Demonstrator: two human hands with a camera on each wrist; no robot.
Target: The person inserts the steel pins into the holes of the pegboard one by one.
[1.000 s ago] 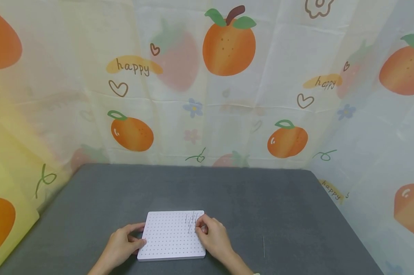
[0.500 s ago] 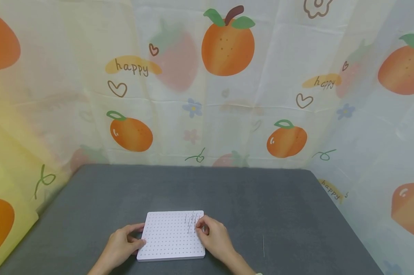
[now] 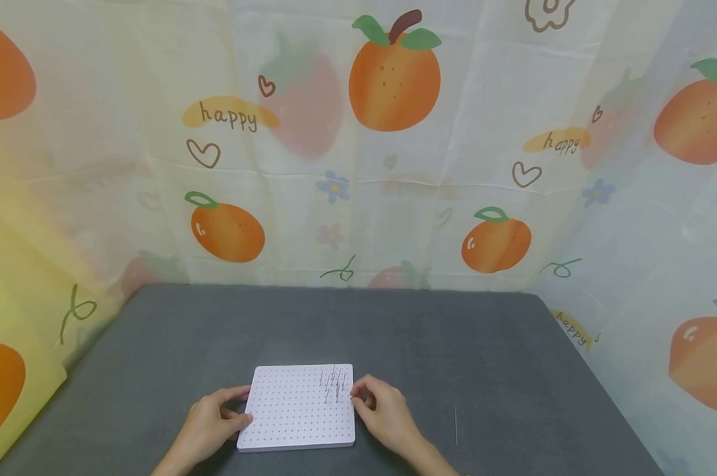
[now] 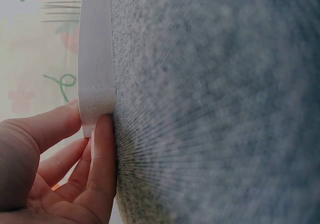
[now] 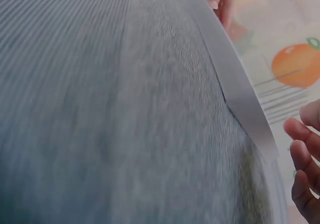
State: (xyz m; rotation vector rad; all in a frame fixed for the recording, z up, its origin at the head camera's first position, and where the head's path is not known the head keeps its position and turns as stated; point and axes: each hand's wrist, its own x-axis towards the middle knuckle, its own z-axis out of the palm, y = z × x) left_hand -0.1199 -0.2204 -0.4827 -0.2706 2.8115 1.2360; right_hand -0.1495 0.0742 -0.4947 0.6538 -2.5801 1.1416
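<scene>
A white square pegboard [image 3: 295,410] with rows of small holes lies on the dark table. Several thin metal pins [image 3: 332,385] stand in its far right part. My left hand [image 3: 206,423] grips the board's left edge; in the left wrist view the thumb [image 4: 55,126] lies on the top side and other fingers against the edge. Just off the board's right edge is my right hand [image 3: 384,410], fingers loosely curled. The right wrist view shows those fingers [image 5: 303,156] holding nothing visible, apart from the board's edge [image 5: 235,79].
One more thin pin [image 3: 456,425] lies on the dark grey table [image 3: 513,370], right of my right hand. A curtain [image 3: 310,231] printed with oranges and strawberries hangs behind the table and along its sides.
My right hand has let go of a pin at the board's right side and moved right, off the board. That pin now stands among the others. My left hand stays in place.
</scene>
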